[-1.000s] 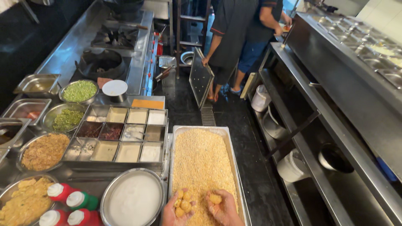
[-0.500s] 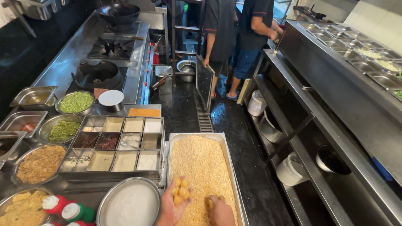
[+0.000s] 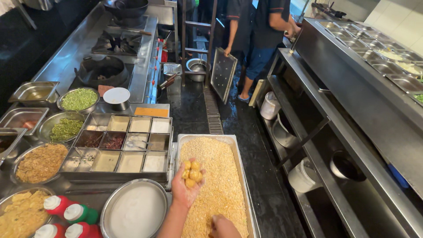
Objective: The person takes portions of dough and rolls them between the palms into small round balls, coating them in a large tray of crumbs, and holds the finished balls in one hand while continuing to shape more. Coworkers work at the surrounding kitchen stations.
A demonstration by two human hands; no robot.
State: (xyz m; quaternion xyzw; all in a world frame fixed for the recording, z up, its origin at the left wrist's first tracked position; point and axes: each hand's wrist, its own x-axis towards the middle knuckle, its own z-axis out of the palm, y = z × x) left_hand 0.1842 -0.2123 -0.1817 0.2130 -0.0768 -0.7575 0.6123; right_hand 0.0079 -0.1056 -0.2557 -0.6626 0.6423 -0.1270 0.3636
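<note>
My left hand (image 3: 187, 187) is cupped palm up around a small heap of golden fried balls (image 3: 192, 172), raised a little higher over the tray of crumbs (image 3: 222, 176) than a moment ago. My right hand (image 3: 224, 227) has dropped to the near end, fingers curled down into the crumbs; whether it grips anything, I cannot tell. So the heap is gathered. Left of the tray sit a bowl of white batter (image 3: 134, 211) and the spice box (image 3: 121, 143). A person (image 3: 260, 31) with a flat tray (image 3: 223, 72) stands down the aisle.
</note>
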